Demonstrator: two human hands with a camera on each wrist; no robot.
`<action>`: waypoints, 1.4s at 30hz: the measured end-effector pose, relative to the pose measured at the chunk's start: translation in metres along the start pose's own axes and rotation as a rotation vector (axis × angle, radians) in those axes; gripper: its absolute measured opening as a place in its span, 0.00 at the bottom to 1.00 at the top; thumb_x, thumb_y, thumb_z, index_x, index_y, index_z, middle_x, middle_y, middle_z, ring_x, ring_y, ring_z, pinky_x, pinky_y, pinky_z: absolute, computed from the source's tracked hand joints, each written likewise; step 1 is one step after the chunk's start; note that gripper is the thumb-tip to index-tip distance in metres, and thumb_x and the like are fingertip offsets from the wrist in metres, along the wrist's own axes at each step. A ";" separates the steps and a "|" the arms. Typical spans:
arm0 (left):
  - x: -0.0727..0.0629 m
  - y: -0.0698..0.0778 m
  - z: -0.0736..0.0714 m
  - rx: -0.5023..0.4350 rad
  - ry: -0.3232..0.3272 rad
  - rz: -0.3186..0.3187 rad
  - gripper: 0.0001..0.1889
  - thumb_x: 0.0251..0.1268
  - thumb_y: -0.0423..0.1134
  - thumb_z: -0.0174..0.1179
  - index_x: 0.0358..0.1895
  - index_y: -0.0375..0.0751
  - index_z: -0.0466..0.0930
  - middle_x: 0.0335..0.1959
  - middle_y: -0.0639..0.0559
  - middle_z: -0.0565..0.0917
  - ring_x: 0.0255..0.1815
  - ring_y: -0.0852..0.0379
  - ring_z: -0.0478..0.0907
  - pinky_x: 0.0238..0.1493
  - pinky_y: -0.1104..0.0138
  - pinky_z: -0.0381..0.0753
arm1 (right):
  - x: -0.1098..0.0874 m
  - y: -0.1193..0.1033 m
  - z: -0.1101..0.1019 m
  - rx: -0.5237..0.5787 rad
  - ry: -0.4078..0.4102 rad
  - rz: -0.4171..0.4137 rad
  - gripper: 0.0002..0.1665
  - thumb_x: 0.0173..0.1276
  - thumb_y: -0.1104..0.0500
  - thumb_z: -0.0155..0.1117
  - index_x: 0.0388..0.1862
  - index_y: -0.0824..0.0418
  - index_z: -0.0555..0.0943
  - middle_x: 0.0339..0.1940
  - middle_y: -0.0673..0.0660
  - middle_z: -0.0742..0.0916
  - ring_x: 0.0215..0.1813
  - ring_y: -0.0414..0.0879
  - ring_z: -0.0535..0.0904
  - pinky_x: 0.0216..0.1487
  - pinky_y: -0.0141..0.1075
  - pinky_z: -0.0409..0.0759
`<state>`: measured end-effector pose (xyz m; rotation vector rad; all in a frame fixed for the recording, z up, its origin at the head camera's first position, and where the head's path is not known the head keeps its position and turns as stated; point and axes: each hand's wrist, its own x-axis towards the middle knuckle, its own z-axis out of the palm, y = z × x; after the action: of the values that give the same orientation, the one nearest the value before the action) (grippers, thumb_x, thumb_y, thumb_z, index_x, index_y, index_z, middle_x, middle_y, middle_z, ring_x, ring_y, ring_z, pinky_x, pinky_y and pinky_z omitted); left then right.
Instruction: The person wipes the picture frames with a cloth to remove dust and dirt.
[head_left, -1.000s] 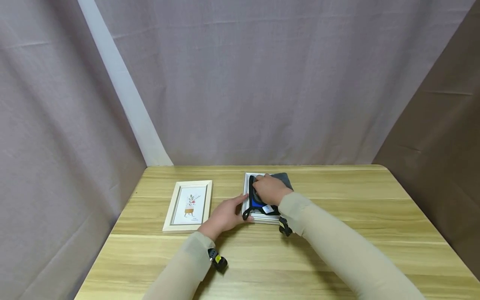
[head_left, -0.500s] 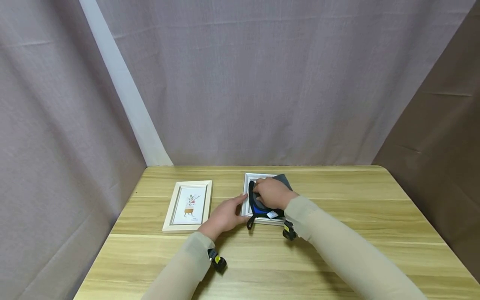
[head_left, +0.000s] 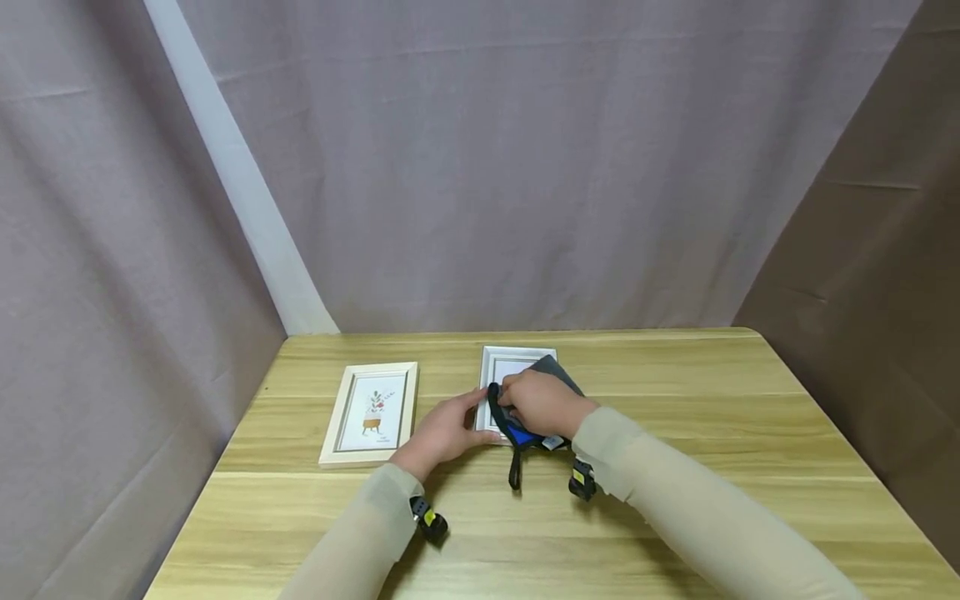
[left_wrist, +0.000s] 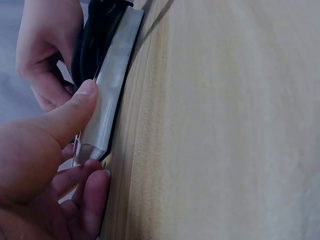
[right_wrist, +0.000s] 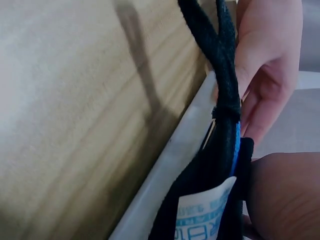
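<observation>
A silver-white picture frame (head_left: 517, 351) lies on the table, partly covered by a dark grey cleaning cloth (head_left: 553, 369) with black edging and a blue patch. My left hand (head_left: 444, 432) grips the frame at its near left corner; in the left wrist view the thumb lies on the edge and the fingers curl around the corner. On top of the frame, my right hand (head_left: 543, 402) holds the bunched cloth, its fingers bent into it. The cloth's black loop (head_left: 515, 468) dangles past the frame's near edge. A white printed label (right_wrist: 202, 212) shows in the right wrist view.
To the left lies a cream picture frame (head_left: 408, 392) with a potted-plant drawing. The wooden table (head_left: 712, 433) ends at a grey curtain (head_left: 487, 167) behind, with a brown curtain (head_left: 862, 250) at the right.
The right hand and cloth have slid toward the near edge, uncovering the far part of the silver-white frame. The loop now hangs lower. My left hand keeps its grip on the corner.
</observation>
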<state>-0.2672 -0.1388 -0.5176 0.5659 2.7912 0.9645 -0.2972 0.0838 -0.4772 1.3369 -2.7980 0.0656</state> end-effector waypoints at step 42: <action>-0.001 -0.003 0.004 0.017 -0.013 -0.012 0.48 0.69 0.62 0.75 0.87 0.50 0.66 0.83 0.47 0.71 0.82 0.40 0.69 0.81 0.48 0.67 | -0.066 -0.016 0.006 -0.049 0.160 0.064 0.09 0.80 0.58 0.72 0.54 0.54 0.93 0.55 0.51 0.90 0.52 0.52 0.86 0.45 0.49 0.89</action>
<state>-0.2666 -0.1391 -0.5223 0.5551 2.7905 0.9314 -0.2437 0.1247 -0.4863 1.1757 -2.6903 0.1001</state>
